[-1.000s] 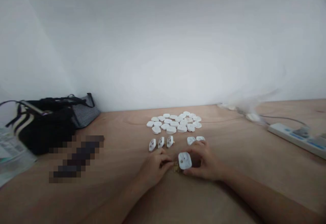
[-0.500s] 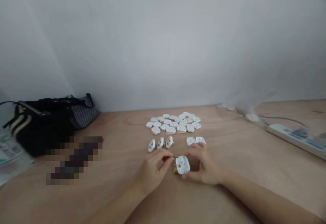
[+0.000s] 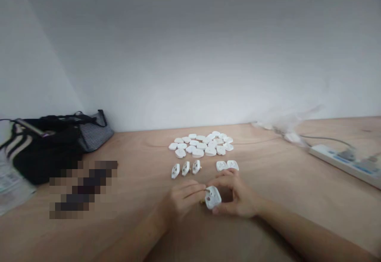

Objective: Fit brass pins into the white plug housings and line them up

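My right hand [image 3: 238,198] grips a small white plug body [image 3: 213,197] just above the wooden table [image 3: 285,182]. My left hand [image 3: 181,202] pinches a small metal pin against the plug body's upper left side. Something brass-coloured shows under the plug body, mostly hidden. Beyond my hands stand three white plug parts on edge [image 3: 185,168] and two lying flat [image 3: 226,165]. Farther back lies a heap of several white plug covers [image 3: 201,145].
A black and striped bag [image 3: 44,147] sits at the far left by the wall. A pixelated dark object [image 3: 81,188] lies in front of it. A white power strip [image 3: 345,158] with a cable and clear plastic wrap [image 3: 285,123] lies at the right.
My left hand has lifted from the table and brought the pin to the plug body. The right hand has turned the plug body slightly left. The view shifted a little.
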Tool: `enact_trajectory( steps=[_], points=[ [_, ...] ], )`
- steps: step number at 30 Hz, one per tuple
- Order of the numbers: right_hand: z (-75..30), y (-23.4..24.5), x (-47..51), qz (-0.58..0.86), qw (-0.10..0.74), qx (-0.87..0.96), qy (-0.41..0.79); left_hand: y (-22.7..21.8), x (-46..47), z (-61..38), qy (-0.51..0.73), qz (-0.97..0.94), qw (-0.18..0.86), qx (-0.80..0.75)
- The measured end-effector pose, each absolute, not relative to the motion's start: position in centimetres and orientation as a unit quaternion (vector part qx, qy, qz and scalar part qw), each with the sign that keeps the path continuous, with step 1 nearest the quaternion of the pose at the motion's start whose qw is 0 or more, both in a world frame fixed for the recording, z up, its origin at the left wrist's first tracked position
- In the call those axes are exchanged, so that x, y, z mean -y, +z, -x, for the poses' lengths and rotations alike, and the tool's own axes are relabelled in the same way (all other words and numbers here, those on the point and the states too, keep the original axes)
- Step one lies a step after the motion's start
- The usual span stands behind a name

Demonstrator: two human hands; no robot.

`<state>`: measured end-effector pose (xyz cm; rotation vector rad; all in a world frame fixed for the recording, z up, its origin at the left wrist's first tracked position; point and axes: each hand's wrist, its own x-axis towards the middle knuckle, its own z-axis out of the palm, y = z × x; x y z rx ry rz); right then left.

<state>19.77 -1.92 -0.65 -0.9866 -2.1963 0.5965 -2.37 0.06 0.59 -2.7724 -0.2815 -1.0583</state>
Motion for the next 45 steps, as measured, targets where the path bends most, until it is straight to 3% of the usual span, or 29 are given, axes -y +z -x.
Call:
enact_trajectory(
  steps=[5,15,22,27,37,45],
  points=[
    [-20.0,-0.3,2.0,0.366,0.307,0.847,0.234,0.2,-0.4,2.6,-0.36,0.926,0.103,0.05],
    [-20.0,-1.5,1.8,0.36,0.374,0.831,0.2,0.1,0.4,2.0,-0.371,0.911,-0.036,0.176],
    [-19.8,-1.3,1.5,0.394,0.359,0.823,0.199,-0.2,0.7,1.6,-0.341,0.874,-0.145,0.314],
    [-19.5,-1.7,1.5,0.409,0.359,0.811,0.216,-0.6,0.5,1.3,-0.327,0.873,-0.187,0.311],
    [-24.7,0.5,-0.5,0.509,0.199,0.806,0.23,-1.3,0.3,1.5,-0.317,0.859,-0.164,0.367],
    [-24.4,-1.3,-0.7,0.442,0.223,0.825,0.272,-1.2,0.4,1.4,-0.322,0.861,-0.18,0.35]
  ],
)
